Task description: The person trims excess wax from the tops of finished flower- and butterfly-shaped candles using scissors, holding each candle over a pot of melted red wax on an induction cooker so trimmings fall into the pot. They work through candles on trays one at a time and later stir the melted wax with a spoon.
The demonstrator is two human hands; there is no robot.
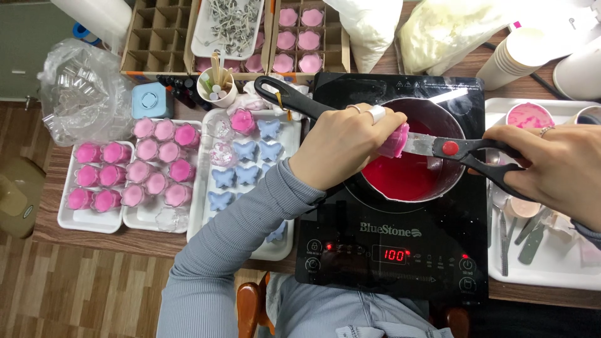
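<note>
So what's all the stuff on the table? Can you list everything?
Pot: one, dark, pink liquid inside, on the cooktop.
Cooktop: one, black, centre.
Scissors: one, black-handled, over the pot.
Pink candle: one, over the pot.
Pink candles: many, on white trays, left.
Blue butterfly shapes: several, middle tray.
Cardboard boxes: along the back.
Paper cups: stack, white, right back.
Left hand: holds pink candle.
Right hand: holds scissors.

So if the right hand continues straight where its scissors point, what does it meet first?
Probably the pink wax piece held by the left hand; the right hand aims the scissors at it, over the pot.
</note>
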